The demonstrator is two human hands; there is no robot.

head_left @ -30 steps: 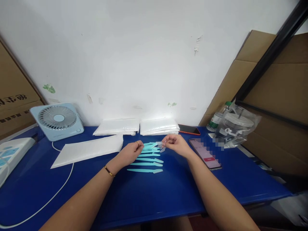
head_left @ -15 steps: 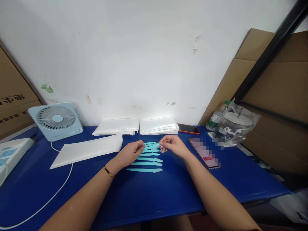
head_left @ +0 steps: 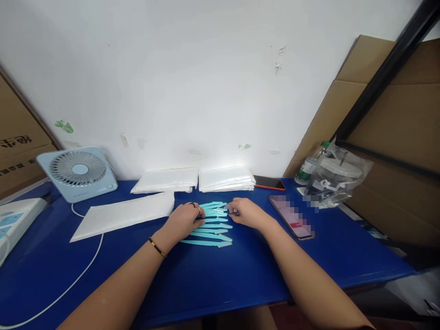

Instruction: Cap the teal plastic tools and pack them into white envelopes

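Flanking teal razors (head_left: 210, 224), left hand (head_left: 184, 219) and right hand (head_left: 245, 212) rest mid-table.

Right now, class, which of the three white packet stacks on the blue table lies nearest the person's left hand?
The long flat white stack lying slantwise just left of the left hand. The other two stacks sit farther back, against the wall.

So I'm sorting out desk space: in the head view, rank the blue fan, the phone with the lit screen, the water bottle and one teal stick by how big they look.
1. Blue fan, clearly largest.
2. Phone with the lit screen.
3. Water bottle, partly hidden by a plastic bag, so its place against the phone is unsure.
4. Teal stick, similar in length to the phone but much thinner.
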